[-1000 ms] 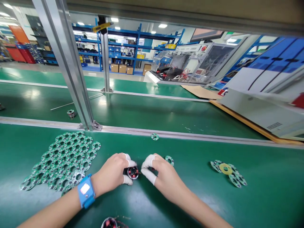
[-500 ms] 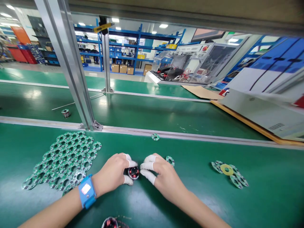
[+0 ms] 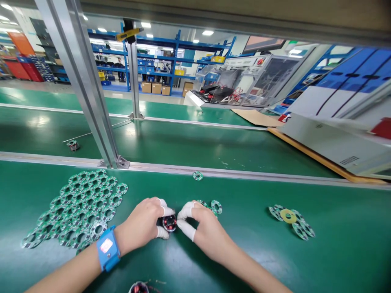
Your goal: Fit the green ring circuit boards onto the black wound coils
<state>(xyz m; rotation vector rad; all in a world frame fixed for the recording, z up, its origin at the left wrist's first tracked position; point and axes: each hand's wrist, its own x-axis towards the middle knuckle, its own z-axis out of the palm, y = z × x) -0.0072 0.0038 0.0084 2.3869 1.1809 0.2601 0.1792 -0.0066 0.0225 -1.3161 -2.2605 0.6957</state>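
Note:
My left hand (image 3: 145, 221), with white finger cots and a blue wrist strap (image 3: 108, 249), grips a small round motor stator (image 3: 170, 223) with red copper windings. Its open end faces up toward me. At the stator's right rim, the thumb and fingers of my right hand (image 3: 206, 230) pinch together, also in white cots. Whatever lies between those fingertips is too small to make out. Just behind the right hand lie green ring-shaped circuit boards (image 3: 216, 207), one partly hidden. Another wound stator (image 3: 139, 287) shows at the bottom edge, with thin wires beside it.
Many ring boards (image 3: 88, 201) cover the left of the green table. One ring board (image 3: 197, 176) lies near the metal rail. To the right, several boards surround a yellow ring (image 3: 288, 216). An aluminium post (image 3: 82, 85) rises at left; beyond it sits another stator (image 3: 73, 145).
The fingers of my right hand have drawn closer together at the stator's rim. My left hand keeps its grip. The whole view has shifted slightly, exposing another board behind the right hand.

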